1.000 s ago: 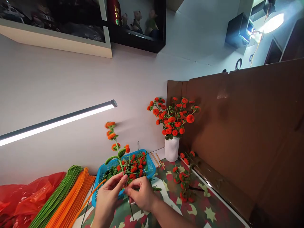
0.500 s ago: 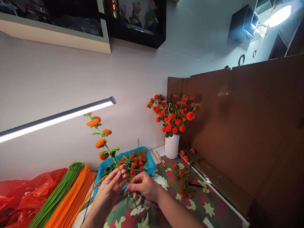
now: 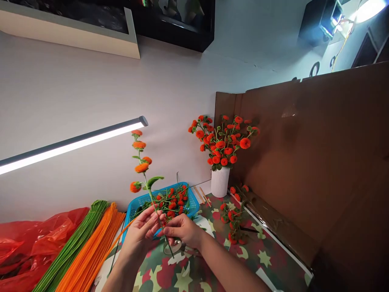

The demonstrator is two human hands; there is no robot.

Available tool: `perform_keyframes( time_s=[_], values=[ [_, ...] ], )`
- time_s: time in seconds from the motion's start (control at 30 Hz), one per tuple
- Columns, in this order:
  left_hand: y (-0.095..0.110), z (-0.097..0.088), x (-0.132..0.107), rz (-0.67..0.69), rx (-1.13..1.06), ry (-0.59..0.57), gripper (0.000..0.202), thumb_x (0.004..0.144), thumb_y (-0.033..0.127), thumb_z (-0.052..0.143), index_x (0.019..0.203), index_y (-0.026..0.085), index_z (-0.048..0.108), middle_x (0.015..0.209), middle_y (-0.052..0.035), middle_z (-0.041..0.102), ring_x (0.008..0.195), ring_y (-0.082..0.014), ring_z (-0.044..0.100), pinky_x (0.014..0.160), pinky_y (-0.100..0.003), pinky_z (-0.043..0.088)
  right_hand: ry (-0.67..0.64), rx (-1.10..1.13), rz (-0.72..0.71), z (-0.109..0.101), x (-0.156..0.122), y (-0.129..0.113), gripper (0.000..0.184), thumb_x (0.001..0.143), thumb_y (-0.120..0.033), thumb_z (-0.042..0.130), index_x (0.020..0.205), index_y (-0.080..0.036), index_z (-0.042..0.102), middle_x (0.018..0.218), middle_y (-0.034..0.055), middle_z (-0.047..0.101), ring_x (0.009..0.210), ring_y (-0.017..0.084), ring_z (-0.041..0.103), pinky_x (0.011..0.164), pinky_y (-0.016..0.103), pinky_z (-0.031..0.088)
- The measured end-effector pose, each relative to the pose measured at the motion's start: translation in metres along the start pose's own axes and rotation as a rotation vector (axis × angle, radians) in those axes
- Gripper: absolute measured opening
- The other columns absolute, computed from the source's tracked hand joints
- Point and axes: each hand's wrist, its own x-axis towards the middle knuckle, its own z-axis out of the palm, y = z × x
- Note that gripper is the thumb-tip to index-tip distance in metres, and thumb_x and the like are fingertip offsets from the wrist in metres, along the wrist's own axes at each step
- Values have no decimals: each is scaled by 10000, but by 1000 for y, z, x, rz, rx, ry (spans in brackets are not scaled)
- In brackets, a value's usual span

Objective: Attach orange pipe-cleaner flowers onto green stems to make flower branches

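A chenille flower stem (image 3: 149, 190) with several orange blooms and green leaves stands nearly upright between my hands. My left hand (image 3: 148, 223) pinches its stalk between thumb and fingers. Just below, my right hand (image 3: 181, 231) closes thumb and fingertips on the lower stalk, whose end pokes out underneath. A roll of tape (image 3: 172, 246) lies on the table beneath my right hand, partly covered. Behind the hands sits a blue basket (image 3: 193, 205) filled with small red-orange flowers on green stems.
Bundles of green (image 3: 71, 241) and orange pipe cleaners (image 3: 88, 247) lie at left beside a red plastic bag (image 3: 57, 231). A white vase (image 3: 220, 182) of red-orange flowers stands at the back. Loose flowers (image 3: 233, 223) rest at right, before a cardboard panel (image 3: 304, 162). A lamp bar (image 3: 75, 140) crosses the left.
The flower stem has turned more upright, its top swinging right, and its leaf now points right. Both hands keep their grip. The whole view has shifted slightly.
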Motion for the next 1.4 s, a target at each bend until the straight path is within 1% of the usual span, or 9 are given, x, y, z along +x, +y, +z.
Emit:
perform_keyframes(
  time_s=[0.17, 0.33, 0.5, 0.7, 0.8, 0.93, 1.03, 1.23, 1.4],
  values=[
    [-3, 1, -3, 19, 107, -74, 419, 478, 223, 856, 853, 167, 676, 802, -48, 723, 730, -173, 681, 648, -235, 554, 112, -67, -33, -1, 1, 1, 407, 621, -505, 745, 674, -105, 690, 462, -31, 530, 427, 70, 444, 467, 214, 330],
    [-5, -1, -6, 150, 360, -20, 376, 501, 289, 842, 811, 128, 703, 732, -55, 701, 685, -179, 651, 590, -244, 530, 180, -193, -95, 4, -2, -7, 379, 657, -480, 725, 582, -117, 649, 447, -34, 511, 417, 66, 415, 454, 212, 315],
    [-4, 7, -10, 134, 203, 35, 441, 470, 308, 847, 858, 140, 724, 777, -62, 709, 712, -177, 651, 604, -248, 530, 112, -116, -34, 2, -2, -12, 418, 650, -529, 705, 640, -113, 660, 473, -37, 529, 432, 63, 436, 470, 209, 338],
    [0, 10, -12, -28, 120, -77, 475, 525, 270, 832, 979, 189, 721, 887, -68, 705, 805, -170, 651, 668, -234, 520, 99, -32, -3, -3, 2, -4, 419, 624, -521, 729, 651, -108, 663, 459, -48, 512, 411, 48, 428, 455, 196, 319],
    [-1, 8, -12, 12, 183, -106, 523, 559, 278, 814, 1061, 198, 691, 862, -55, 692, 809, -172, 644, 645, -228, 514, 146, -82, -55, -2, 1, -4, 417, 633, -521, 724, 634, -111, 650, 453, -50, 505, 413, 51, 420, 452, 201, 311],
    [-6, 5, -9, 85, 225, -48, 494, 520, 264, 834, 987, 161, 711, 780, -34, 682, 708, -146, 624, 592, -213, 500, 134, -113, -25, 2, -2, -8, 415, 653, -520, 711, 646, -109, 650, 476, -36, 536, 429, 55, 419, 474, 208, 324],
    [-7, 6, -10, 45, 169, -51, 478, 513, 263, 837, 963, 158, 716, 802, -54, 695, 679, -153, 625, 584, -240, 512, 98, -64, -38, 2, -3, -10, 409, 653, -515, 713, 655, -110, 657, 495, -30, 549, 456, 64, 452, 501, 212, 345],
    [-1, 13, -17, -11, 71, -170, 448, 547, 260, 817, 975, 174, 717, 842, -72, 694, 728, -172, 636, 621, -264, 521, 77, -55, -13, -1, -3, -12, 429, 607, -529, 740, 686, -112, 675, 488, -36, 539, 451, 67, 454, 495, 217, 342],
    [0, 12, -18, 71, 277, -72, 503, 527, 275, 829, 1005, 178, 707, 708, -27, 663, 632, -146, 613, 543, -224, 494, 160, -168, -88, -1, -4, -14, 407, 639, -523, 720, 614, -124, 650, 480, -31, 538, 460, 72, 443, 494, 219, 345]
  ],
)
